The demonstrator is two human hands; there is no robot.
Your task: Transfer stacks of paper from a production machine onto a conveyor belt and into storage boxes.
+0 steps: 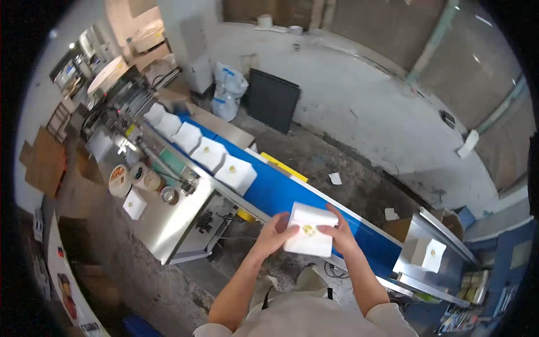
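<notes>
Both hands [306, 231] grip white packet [310, 238] over blue conveyor belt [281, 194]

On belt [281, 194]: row of packets [208, 153], far-left end
Over belt's near edge: packet [309, 229], between left hand [274, 234] and right hand [338, 231]
Left of belt: steel table [163, 219]

Packing factory — blue conveyor belt [281, 194], steel machinery [120, 98].
</notes>
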